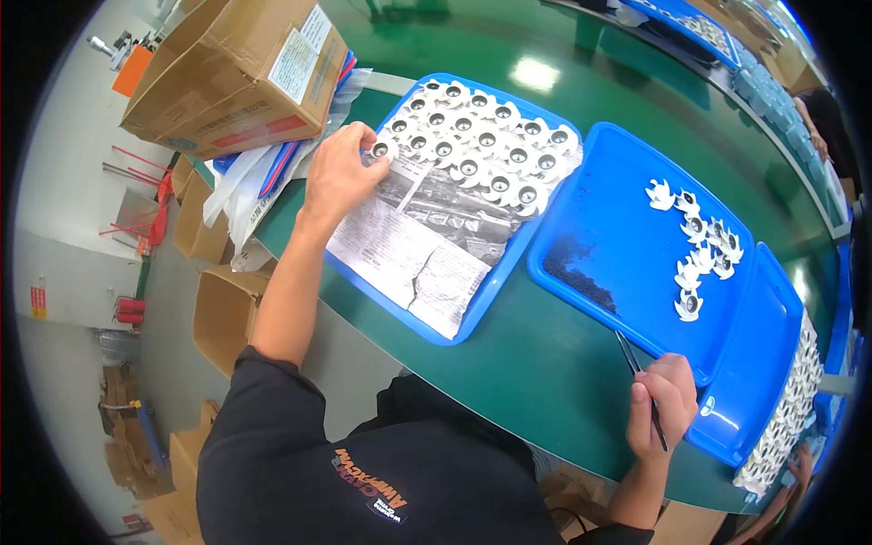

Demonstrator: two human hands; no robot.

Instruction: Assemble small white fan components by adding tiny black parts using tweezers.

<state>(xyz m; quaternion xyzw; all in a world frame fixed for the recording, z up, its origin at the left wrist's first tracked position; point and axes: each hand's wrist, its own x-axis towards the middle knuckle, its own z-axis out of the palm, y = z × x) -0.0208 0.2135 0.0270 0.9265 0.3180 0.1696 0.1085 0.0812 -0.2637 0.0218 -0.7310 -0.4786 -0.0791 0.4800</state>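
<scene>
My left hand [342, 174] has its thumb and forefinger around a small white fan wheel [381, 149] with a dark round centre, at the left end of a row. That wheel rests on printed newspaper [400, 259] lining a blue tray [442, 338]. Several like wheels [487, 139] stand in rows on the paper's far half. My right hand [666, 406] grips black tweezers [629, 352], their tips pointing up and left near the front edge of a second blue tray [581, 154]. Toward that tray's right side lie several loose wheels [695, 227] and, front left, scattered black specks [577, 268].
A cardboard box [227, 73] sits at the left table edge over plastic bags [245, 204]. A third blue tray [758, 363] overlaps the second at right, beside many white wheels [788, 413]. Other people's hands [819, 145] show at the far right. Open boxes [227, 318] stand on the floor.
</scene>
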